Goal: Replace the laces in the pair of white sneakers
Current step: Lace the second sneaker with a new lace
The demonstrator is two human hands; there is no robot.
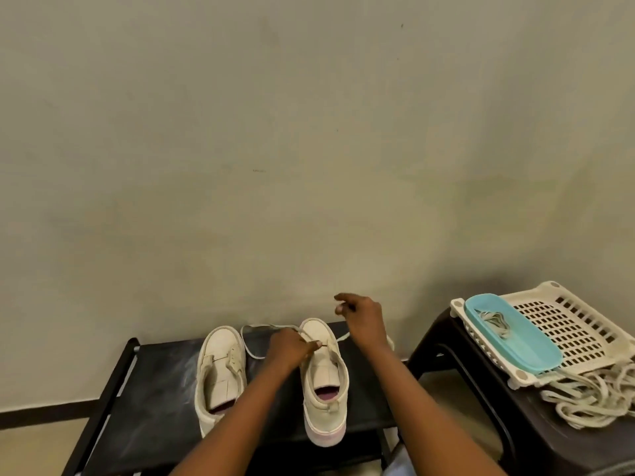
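At 6 o'clock on black rack [154, 389]: 7 o'clock sneaker [220, 369] showing no lace, 6 o'clock sneaker [324, 372] threaded near toe only. Spare laces [584, 396] heaped at 4 o'clock. Left hand [288, 348] pinching lace [261, 326] at eyelets, right hand [362, 321] raised, pinching its end. Judged early, most threading left

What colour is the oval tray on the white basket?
The oval tray is light turquoise blue; the head view shows it best.

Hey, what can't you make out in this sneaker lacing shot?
Head view only:
Right sneaker eyelets: covered by the left hand, which pinches the lace.
Right hand: fingers too blurred to tell whether they hold anything.
Lace pile: cut off by the right edge.
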